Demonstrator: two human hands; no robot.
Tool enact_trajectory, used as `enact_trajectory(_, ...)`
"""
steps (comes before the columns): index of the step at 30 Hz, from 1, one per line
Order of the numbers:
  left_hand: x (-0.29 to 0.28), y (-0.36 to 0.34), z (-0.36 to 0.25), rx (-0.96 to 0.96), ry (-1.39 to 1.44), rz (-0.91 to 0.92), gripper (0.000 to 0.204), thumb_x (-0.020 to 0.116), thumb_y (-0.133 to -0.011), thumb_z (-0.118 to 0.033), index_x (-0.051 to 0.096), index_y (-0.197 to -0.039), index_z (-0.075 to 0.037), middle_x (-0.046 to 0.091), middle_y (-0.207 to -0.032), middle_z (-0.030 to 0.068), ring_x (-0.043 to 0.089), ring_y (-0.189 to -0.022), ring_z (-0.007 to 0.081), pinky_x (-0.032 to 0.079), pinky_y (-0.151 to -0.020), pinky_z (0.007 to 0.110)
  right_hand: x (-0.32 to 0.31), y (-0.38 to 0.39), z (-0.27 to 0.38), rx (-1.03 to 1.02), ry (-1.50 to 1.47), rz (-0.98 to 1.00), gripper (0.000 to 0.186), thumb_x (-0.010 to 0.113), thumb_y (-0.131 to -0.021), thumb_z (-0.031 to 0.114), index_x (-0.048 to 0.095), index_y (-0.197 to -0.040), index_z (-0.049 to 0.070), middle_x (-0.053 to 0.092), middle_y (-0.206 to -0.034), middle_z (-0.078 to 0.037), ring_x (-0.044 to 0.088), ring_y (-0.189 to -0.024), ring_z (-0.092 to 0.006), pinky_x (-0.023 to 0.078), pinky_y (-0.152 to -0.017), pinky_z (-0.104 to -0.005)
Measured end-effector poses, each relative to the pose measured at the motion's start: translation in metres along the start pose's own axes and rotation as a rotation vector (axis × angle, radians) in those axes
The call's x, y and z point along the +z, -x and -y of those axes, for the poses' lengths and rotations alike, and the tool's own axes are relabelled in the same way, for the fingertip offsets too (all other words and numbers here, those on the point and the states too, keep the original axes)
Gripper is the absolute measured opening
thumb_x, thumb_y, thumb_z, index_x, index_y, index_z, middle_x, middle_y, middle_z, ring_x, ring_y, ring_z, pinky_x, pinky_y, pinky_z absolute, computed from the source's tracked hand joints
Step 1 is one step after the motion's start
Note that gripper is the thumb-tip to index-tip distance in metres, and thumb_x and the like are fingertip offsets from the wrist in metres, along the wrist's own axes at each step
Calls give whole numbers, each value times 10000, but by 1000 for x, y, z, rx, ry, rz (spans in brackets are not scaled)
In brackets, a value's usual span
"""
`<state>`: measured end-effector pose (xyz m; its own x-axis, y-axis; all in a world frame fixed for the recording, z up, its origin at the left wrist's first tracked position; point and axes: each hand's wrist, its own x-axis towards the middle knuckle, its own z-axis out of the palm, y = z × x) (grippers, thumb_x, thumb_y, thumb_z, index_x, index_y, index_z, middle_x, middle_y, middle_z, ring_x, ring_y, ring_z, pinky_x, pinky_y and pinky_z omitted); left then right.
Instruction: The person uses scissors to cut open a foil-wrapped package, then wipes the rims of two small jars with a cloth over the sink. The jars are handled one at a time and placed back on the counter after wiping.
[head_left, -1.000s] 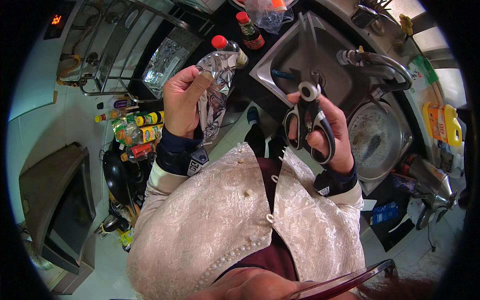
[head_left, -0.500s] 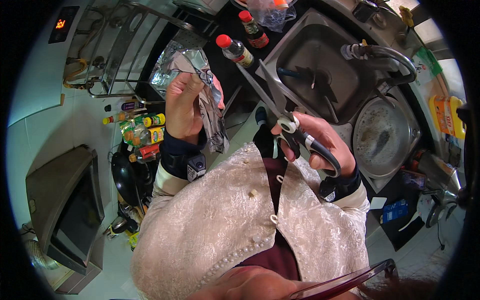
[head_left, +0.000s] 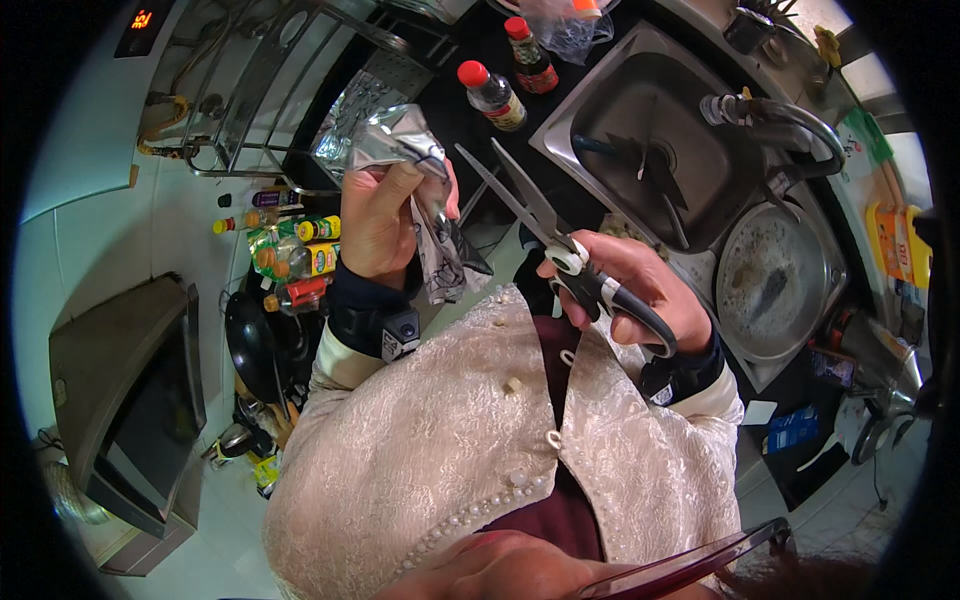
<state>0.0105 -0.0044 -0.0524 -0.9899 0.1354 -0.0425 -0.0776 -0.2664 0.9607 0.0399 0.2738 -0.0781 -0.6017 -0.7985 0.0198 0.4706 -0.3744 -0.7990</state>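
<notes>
Left grip (head_left: 382, 215): pinching silver packet (head_left: 435, 222) mid-length | right grip (head_left: 645, 288): holding scissors (head_left: 567, 256) by handles (head_left: 645, 318)

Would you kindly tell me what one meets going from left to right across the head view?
Black wok → left hand → scissor blades → right hand → round metal pan → yellow bottle.
</notes>
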Motion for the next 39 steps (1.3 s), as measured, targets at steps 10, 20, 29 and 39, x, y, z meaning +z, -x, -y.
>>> enact_trajectory(10,6,-6,-5,103,-61,-230,246,603,-996,-214,583,-1096,9,672,-918,112,632,-628,180,518,-543,302,8,-3,-5,4,-66,-32,820,843,-750,509,538,-1294,-23,588,-878,-8,554,-802,-79,432,-725,-215)
enact_trajectory(20,6,-11,-11,15,31,-127,380,583,-1010,-348,570,-882,9,582,-713,83,564,-506,144,447,-459,264,2,0,-5,72,-132,-13,817,848,-737,497,540,-1289,-20,584,-887,2,545,-814,-67,420,-717,-199)
enact_trajectory(29,12,-13,2,-57,29,-18,321,657,-973,-257,577,-972,53,620,-753,107,585,-510,163,472,-445,271,-8,-9,-2,-10,-203,45,797,823,-771,523,538,-1272,-27,589,-847,2,547,-778,-71,424,-710,-210)
enact_trajectory(39,16,-17,5,-184,83,291,756,719,-862,-551,524,-1268,57,696,-1066,229,714,-844,247,583,-739,334,-18,-11,7,-80,-136,7,737,772,-831,535,537,-1266,-12,590,-827,-4,538,-740,-75,424,-682,-212)
